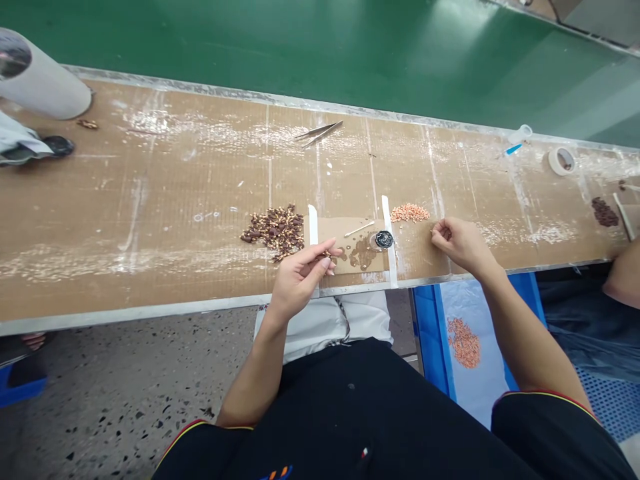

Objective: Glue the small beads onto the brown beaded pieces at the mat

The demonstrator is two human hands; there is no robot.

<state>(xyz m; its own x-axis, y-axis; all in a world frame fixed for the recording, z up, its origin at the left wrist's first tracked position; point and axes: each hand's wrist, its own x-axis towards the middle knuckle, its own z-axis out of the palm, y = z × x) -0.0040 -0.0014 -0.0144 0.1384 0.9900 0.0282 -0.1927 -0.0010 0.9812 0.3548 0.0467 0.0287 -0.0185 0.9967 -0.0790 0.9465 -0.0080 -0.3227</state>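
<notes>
Here, left hand (pixel 300 275) pinching a brown part (pixel 327 254) beside dark pile (pixel 276 230).

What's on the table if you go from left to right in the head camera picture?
White roll → brown pile → left hand → black cap → orange pile → right hand → tape ring.
</notes>
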